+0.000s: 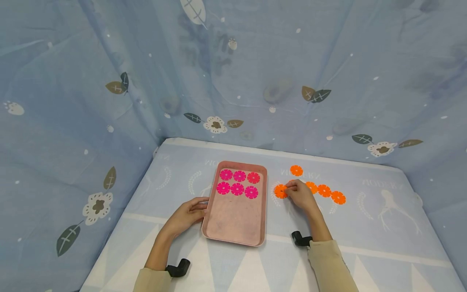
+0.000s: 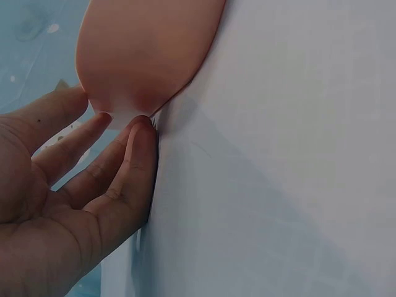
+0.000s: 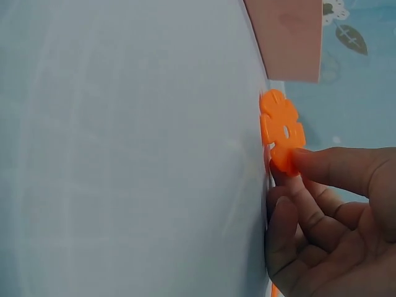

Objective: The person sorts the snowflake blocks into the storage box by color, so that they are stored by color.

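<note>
A pink rectangular tray (image 1: 237, 217) lies on the table, with pink notched plastic discs (image 1: 237, 189) in two rows of three at its far end. My left hand (image 1: 185, 217) rests its fingertips against the tray's left side; the left wrist view shows the fingers only loosely bent there. To the right of the tray, my right hand (image 1: 300, 194) pinches an orange notched disc (image 3: 281, 130) between thumb and index finger. In the right wrist view this disc is tilted up, close to the table surface. The other right-hand fingers curl in beneath it.
Several more orange discs lie around my right hand: one orange disc (image 1: 296, 170) farther back, others in a slanting line ending at an orange disc (image 1: 338, 197). A patterned cloth covers the table (image 1: 383, 243). Blue printed curtains (image 1: 255, 81) enclose its far side and both ends.
</note>
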`<state>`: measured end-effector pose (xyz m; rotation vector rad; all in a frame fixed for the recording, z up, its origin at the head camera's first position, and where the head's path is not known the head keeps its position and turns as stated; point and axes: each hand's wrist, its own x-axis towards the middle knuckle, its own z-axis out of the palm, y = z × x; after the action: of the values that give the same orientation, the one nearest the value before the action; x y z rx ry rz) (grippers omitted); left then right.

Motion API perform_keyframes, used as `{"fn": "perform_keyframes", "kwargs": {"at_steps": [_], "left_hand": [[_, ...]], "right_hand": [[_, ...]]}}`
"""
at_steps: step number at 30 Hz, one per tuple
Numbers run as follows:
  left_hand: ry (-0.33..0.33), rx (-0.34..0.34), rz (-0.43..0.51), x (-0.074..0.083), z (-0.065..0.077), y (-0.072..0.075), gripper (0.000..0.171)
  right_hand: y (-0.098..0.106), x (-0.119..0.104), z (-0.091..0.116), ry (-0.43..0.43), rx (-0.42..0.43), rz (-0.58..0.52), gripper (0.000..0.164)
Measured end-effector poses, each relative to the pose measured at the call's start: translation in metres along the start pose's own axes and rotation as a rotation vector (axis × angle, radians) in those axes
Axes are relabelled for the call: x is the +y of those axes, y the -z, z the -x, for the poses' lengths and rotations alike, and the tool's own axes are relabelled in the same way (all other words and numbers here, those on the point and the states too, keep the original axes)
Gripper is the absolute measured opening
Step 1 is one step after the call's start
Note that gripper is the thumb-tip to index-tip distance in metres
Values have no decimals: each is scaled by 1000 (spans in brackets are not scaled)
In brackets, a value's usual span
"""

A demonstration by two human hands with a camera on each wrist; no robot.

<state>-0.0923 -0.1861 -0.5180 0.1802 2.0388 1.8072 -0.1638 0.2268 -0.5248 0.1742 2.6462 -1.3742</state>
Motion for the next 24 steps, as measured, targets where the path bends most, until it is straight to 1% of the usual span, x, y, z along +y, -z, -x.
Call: {"fn": "perform_keyframes", "kwargs": {"at_steps": [8, 14, 21, 24], "left_hand": [[11, 12, -4, 1, 0, -1, 49], [13, 12, -2, 1, 0, -1, 49], [5, 2, 8, 1, 0, 0, 49], [4, 0, 6, 0, 0, 0, 49]], "right_hand": [[5, 3, 4, 2, -3, -79, 19], [8, 4, 5, 26, -12, -121, 22], [11, 0, 9, 37, -6, -175, 23], [13, -3, 11, 41, -3, -175, 23]]}}
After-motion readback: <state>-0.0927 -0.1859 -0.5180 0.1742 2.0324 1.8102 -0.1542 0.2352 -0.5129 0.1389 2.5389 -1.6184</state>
